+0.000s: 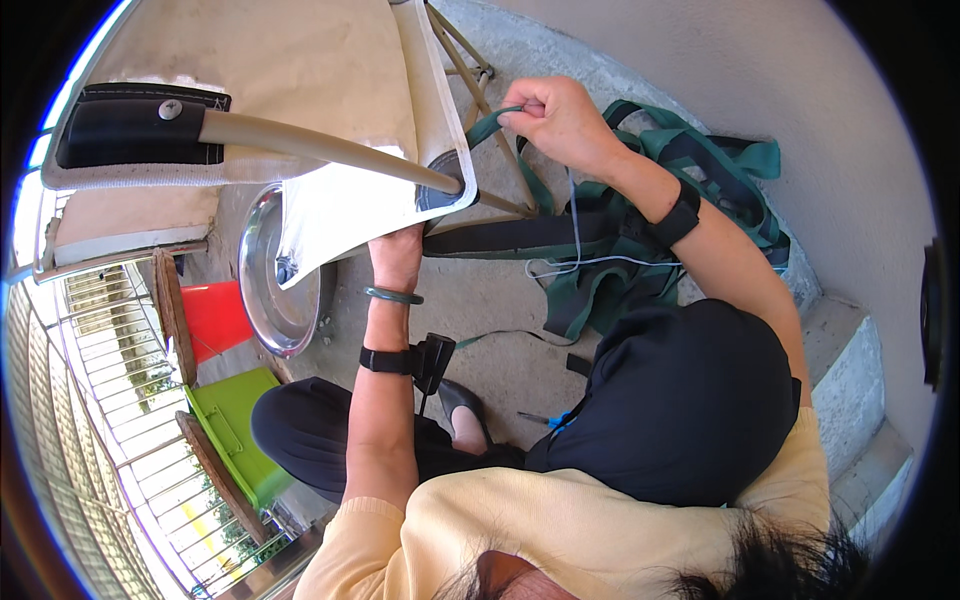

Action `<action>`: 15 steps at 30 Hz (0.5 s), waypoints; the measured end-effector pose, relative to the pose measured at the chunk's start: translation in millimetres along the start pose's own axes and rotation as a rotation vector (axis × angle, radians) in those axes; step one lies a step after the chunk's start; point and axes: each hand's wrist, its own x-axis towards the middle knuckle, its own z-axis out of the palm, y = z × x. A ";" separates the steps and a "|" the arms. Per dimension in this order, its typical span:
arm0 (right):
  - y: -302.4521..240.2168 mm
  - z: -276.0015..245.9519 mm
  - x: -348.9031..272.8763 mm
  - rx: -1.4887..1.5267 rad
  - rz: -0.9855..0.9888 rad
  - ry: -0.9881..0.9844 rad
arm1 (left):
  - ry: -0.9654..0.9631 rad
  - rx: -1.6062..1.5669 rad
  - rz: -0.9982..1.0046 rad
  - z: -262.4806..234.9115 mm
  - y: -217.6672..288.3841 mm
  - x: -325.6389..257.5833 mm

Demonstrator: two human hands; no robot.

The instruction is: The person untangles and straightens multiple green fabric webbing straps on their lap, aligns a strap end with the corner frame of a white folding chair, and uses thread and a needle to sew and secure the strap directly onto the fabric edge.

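Note:
My right hand (pixel 555 120) is raised and pinches a green strap (pixel 490 125) that runs down to a bundle of green and black webbing (pixel 640 250) lying on the concrete. My left hand (pixel 398 255) grips the lower edge of a white canvas sheet (pixel 345 205) where a black strap (pixel 500 238) meets it. A beige pole (pixel 320 148) with a black padded end (pixel 130 130) passes through the canvas above my left hand. Both wrists wear black bands; the left also has a green bangle. A thin white thread (pixel 590 262) crosses the webbing.
A round steel basin (pixel 262 290) sits on the ground left of my left hand. A red stool (pixel 215 315) and a green box (pixel 235 420) stand by a metal railing (pixel 130 400) at the left. Concrete steps (pixel 850 350) rise on the right. A thin wooden frame (pixel 480 85) leans behind the canvas.

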 end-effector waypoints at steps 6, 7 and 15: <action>11.8 -1.2 -4.0 -0.120 -0.056 0.053 | -0.092 0.134 0.029 -4.1 2.7 3.1; 12.7 -2.3 -4.9 -0.093 -0.050 0.067 | -0.139 -0.011 -0.041 -5.0 6.0 2.9; 19.0 -0.9 -0.5 -0.043 -0.064 0.083 | -0.128 0.216 0.028 5.1 12.8 1.3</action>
